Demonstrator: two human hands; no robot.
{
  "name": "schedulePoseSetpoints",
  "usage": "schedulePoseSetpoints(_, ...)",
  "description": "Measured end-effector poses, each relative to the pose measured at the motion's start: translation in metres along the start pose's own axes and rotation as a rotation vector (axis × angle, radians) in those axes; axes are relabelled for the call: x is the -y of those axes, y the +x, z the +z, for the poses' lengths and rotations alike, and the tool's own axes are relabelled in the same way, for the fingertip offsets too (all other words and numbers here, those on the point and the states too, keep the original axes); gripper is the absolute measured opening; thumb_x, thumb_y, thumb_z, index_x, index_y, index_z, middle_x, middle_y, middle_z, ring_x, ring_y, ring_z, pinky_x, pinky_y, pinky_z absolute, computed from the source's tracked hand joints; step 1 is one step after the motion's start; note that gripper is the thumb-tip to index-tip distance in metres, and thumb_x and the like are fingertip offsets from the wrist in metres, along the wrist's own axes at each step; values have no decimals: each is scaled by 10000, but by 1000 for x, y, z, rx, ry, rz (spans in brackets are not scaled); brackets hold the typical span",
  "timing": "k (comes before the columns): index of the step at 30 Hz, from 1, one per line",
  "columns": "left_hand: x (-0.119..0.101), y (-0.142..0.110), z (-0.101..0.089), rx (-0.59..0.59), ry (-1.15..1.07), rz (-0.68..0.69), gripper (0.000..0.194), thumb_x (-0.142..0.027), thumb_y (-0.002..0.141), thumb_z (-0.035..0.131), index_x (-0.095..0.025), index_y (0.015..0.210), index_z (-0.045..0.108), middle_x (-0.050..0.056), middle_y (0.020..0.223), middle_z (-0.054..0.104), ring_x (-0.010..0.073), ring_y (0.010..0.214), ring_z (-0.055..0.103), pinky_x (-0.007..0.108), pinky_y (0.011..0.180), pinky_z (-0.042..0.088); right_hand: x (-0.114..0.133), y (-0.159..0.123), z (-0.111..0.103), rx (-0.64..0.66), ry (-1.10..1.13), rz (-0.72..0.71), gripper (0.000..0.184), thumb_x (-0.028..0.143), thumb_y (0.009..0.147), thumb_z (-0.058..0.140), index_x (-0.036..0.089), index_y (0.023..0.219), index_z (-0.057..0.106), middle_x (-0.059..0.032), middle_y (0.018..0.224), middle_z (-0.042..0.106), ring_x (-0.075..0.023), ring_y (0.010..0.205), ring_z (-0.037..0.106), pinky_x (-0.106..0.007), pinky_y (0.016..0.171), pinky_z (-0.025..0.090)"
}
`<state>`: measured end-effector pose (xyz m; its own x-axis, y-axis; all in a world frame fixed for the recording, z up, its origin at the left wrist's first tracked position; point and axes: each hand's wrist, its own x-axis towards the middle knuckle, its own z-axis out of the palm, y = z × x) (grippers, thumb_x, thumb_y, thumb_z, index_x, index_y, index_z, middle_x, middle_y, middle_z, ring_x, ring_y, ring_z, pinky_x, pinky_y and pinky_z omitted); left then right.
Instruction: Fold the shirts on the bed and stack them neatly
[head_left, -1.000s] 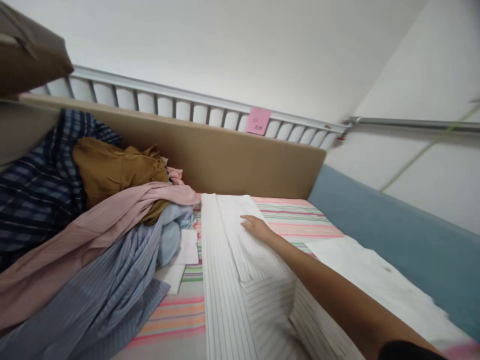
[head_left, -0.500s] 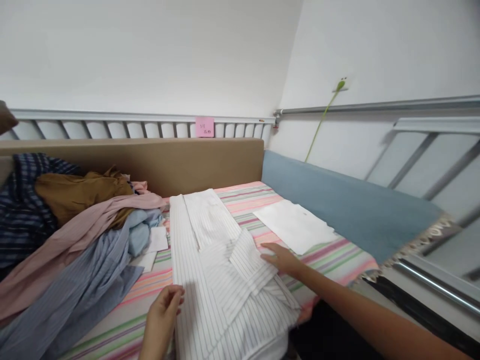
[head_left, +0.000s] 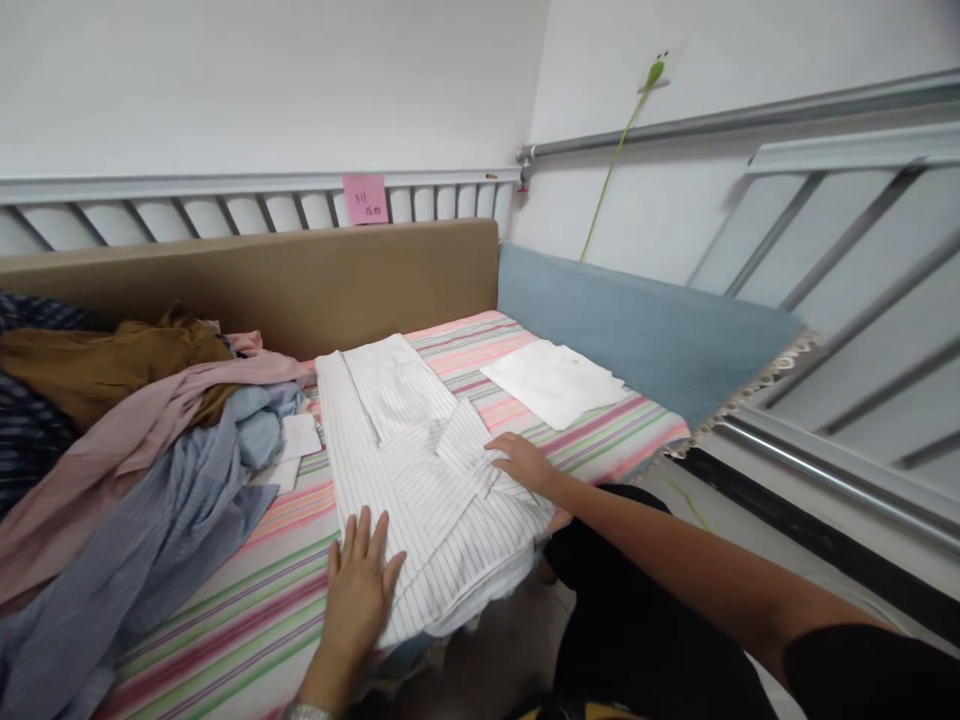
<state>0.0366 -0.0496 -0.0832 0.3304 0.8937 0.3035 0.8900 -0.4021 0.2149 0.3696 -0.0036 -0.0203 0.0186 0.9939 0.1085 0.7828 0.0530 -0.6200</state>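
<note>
A white shirt with thin dark stripes (head_left: 405,450) lies partly folded on the striped bed sheet (head_left: 225,610). My left hand (head_left: 361,580) rests flat and open on the shirt's near left edge, fingers spread. My right hand (head_left: 521,462) lies flat on the shirt's right side, over a folded sleeve, fingers stretched out. A folded white cloth (head_left: 553,380) sits on the sheet to the right of the shirt.
A heap of clothes (head_left: 135,440), pink, blue, mustard and dark plaid, fills the left of the bed. Small white papers (head_left: 298,437) lie beside it. A tan headboard cushion (head_left: 300,285), a blue side cushion (head_left: 645,330) and metal rails (head_left: 825,180) border the bed.
The view swung right and pulled back. My right hand slid from the shirt's far part to its right side. My left hand came into view and flattened onto the shirt's near edge.
</note>
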Motion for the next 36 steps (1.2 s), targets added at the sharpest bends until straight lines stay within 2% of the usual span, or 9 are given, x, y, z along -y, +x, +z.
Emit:
schedulePoseSetpoints(3, 5, 4, -3, 28, -103, -45, 516, -462, 875, 371, -238, 1339, 406, 121, 1460, 346, 332, 1359, 261, 611, 1048, 275, 10, 8, -12, -38, 31, 12, 214, 70, 694, 598, 185, 840, 704, -58, 920, 653, -217, 963, 564, -338, 959, 380)
schedulePoseSetpoints(8, 27, 12, -15, 35, -358, -124, 513, -456, 881, 351, -179, 1300, 455, 116, 1409, 434, 248, 1348, 311, 465, 1094, 315, 29, 30, -52, -144, 181, 36, 122, 101, 718, 591, 192, 786, 634, -6, 867, 638, -192, 923, 563, -349, 947, 394)
schedulePoseSetpoints(12, 34, 10, -16, 84, -334, -125, 503, -478, 860, 390, -189, 1252, 514, 119, 1403, 441, 283, 1350, 301, 491, 1090, 312, 45, 52, -91, -193, 372, 78, 80, 156, 812, 510, 183, 869, 559, 11, 854, 628, -145, 830, 598, -323, 808, 496)
schedulePoseSetpoints(15, 33, 9, -12, 71, -271, -88, 516, -488, 861, 383, -190, 1265, 500, 127, 1420, 413, 301, 1363, 267, 516, 1078, 311, 60, 65, -118, -218, 679, 121, 81, 108, 824, 486, 172, 855, 525, 24, 817, 618, -106, 755, 604, -299, 735, 527)
schedulePoseSetpoints(17, 31, 10, -9, 65, -210, -75, 514, -489, 865, 373, -200, 1275, 488, 126, 1440, 383, 312, 1369, 249, 531, 1060, 323, 71, 70, -133, -253, 803, 140, 97, 69, 821, 487, 161, 826, 517, 34, 749, 605, -85, 689, 589, -292, 711, 534)
schedulePoseSetpoints(23, 24, 9, -9, 85, -18, -6, 505, -461, 871, 388, -231, 1318, 438, 106, 1469, 340, 326, 1378, 215, 555, 1051, 296, 95, 75, -166, -385, 641, 181, 87, 71, 825, 526, 150, 791, 537, 21, 679, 583, -98, 613, 561, -342, 669, 546)
schedulePoseSetpoints(28, 19, 9, -13, 85, 16, 16, 510, -468, 880, 363, -246, 1337, 409, 97, 1470, 337, 320, 1373, 234, 554, 1034, 318, 99, 78, -183, -481, 587, 172, 122, 67, 813, 541, 170, 749, 535, 28, 668, 562, -95, 600, 545, -325, 650, 551)
schedulePoseSetpoints(32, 14, 9, -21, 78, 18, 35, 498, -465, 881, 363, -248, 1325, 427, 99, 1469, 336, 321, 1370, 243, 555, 1032, 324, 91, 85, -187, -524, 552, 178, 99, 58, 820, 534, 150, 791, 556, 0, 736, 598, -87, 613, 555, -317, 654, 547)
schedulePoseSetpoints(36, 7, 8, -27, 104, 20, 29, 509, -477, 884, 343, -230, 1321, 432, 113, 1468, 332, 323, 1367, 249, 562, 1035, 324, 84, 99, -183, -535, 505, 190, 145, 73, 856, 508, 62, 990, 562, -109, 936, 641, -69, 678, 576, -326, 700, 515)
